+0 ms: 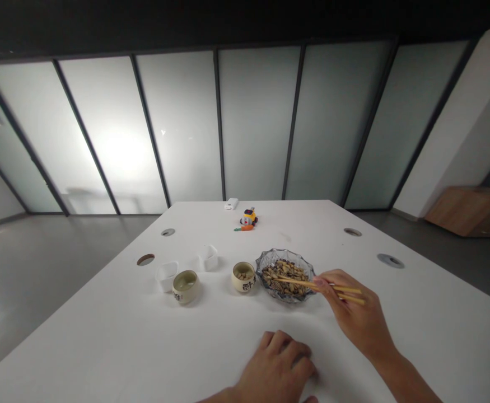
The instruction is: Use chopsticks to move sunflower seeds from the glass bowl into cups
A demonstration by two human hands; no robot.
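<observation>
My right hand (354,310) grips a pair of wooden chopsticks (299,282), pointing left. Their tips are over the sunflower seeds (289,271) heaped in a scalloped glass bowl (306,258); whether they pinch a seed is too small to tell. Just left of this bowl stands a small cream cup (237,284) with dark characters and some seeds or nuts inside. My left hand (276,366) rests on the table in front of the bowl, holding nothing, with its fingers loosely bent and apart.
Farther left are a second cream cup (181,294) and two clear plastic containers (208,258) (167,274). Toward the far edge of the white table (144,341) lie an orange carrot-shaped piece (247,228), a yellow toy vehicle (250,216) and a white box-like device (231,204). Several round holes pierce the tabletop.
</observation>
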